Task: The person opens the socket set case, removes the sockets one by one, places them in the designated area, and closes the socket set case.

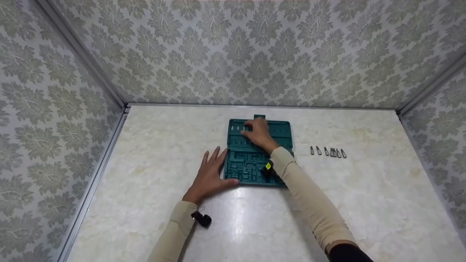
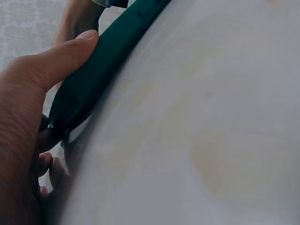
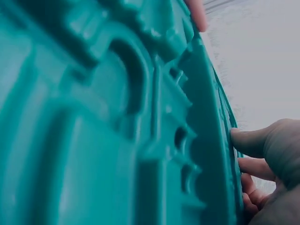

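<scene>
A green plastic tool case [image 1: 251,183] lies unfolded on the table, its moulded recesses facing up. At its near left corner rests my left hand [image 1: 211,176], fingers spread and fairly straight along the side, with the thumb on the front edge. My right hand [image 1: 259,133] reaches over the far half of the case, thumb and forefinger bent together at a row of slots. A small pale metal bit [image 1: 244,128] shows between those fingertips, mostly hidden. Close up in the right wrist view, the case recesses [image 3: 140,93] fill the left side and the right hand [image 3: 272,168] is partly visible.
Several small metal bits [image 1: 333,152] lie in a loose row on the table [image 1: 364,200], right of the case. Two pale marks sit in the slots left of my right fingertips. A patterned wall [image 1: 255,54] stands behind the table, with more walls at both sides.
</scene>
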Motion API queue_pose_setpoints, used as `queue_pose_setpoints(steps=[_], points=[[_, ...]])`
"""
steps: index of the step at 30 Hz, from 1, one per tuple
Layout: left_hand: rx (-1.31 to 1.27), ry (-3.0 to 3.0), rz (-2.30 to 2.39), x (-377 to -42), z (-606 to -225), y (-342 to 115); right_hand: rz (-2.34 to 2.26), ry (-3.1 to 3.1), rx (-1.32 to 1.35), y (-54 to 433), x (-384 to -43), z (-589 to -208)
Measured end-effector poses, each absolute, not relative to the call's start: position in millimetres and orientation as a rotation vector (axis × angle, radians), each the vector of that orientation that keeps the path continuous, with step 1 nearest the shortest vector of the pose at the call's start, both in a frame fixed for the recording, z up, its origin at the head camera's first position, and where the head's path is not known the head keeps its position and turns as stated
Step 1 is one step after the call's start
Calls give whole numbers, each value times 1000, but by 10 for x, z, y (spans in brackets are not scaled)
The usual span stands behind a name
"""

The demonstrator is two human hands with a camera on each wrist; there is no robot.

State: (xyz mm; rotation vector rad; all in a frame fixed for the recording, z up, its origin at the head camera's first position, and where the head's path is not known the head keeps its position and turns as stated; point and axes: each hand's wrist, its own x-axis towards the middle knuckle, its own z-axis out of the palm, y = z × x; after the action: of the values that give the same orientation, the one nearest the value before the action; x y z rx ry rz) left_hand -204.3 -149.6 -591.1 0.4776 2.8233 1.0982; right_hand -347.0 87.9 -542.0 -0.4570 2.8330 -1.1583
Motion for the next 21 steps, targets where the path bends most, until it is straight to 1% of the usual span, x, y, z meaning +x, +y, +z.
queue_pose_setpoints(steps=[3,7,9,13,16,21], points=[[461,2820,1096,-2046,-5906,-1487,-1238,2781,-382,891,-3467,-5407],[448,2815,1096,-2041,-5902,-1485,-1459,2658,-280,911,-3456,-5401],[454,2815,1099,-2042,-5904,-1486,-1548,2624,-272,911,-3443,-5402],[478,2814,1110,-2045,-5906,-1495,-1526,2707,-304,870,-3430,-5437],[492,2816,1107,-2046,-5905,-1499,-1501,2791,-272,816,-3426,-5481],[490,2815,1096,-2055,-5891,-1485,-1675,2780,-196,792,-3419,-5512]])
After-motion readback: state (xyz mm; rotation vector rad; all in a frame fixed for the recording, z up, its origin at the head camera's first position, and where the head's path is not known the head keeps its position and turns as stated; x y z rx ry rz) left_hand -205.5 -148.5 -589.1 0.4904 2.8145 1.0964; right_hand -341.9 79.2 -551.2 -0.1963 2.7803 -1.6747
